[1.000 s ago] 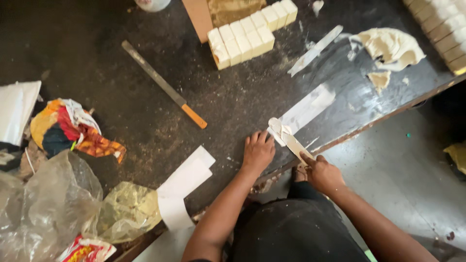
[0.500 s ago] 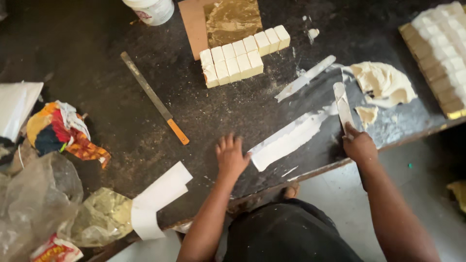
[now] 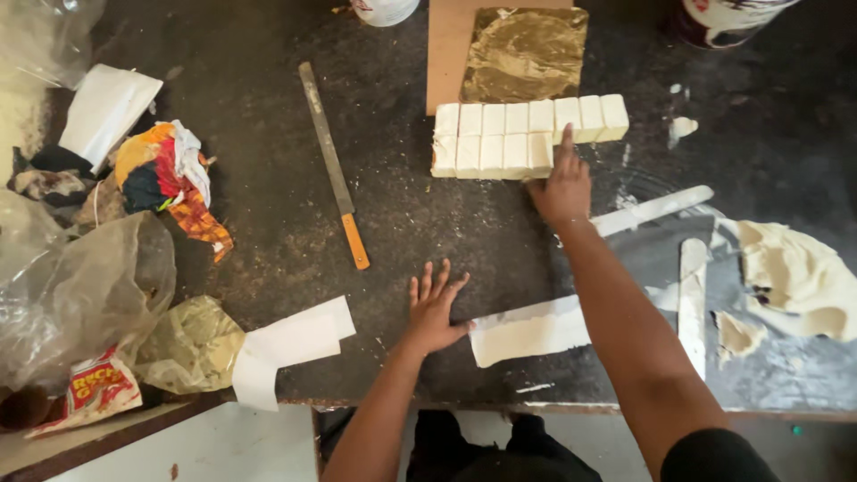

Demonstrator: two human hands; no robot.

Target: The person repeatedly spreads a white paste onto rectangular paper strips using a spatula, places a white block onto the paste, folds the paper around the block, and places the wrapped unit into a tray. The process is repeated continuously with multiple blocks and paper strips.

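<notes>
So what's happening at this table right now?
A person leans over a dark worktable. Their right hand reaches out to two rows of pale cut blocks, one finger touching the near end of the rows. Their left hand lies flat, fingers spread, beside a pale slab at the table edge. A long knife with an orange handle lies untouched, and a lump of pale dough-like stuff sits to the right.
</notes>
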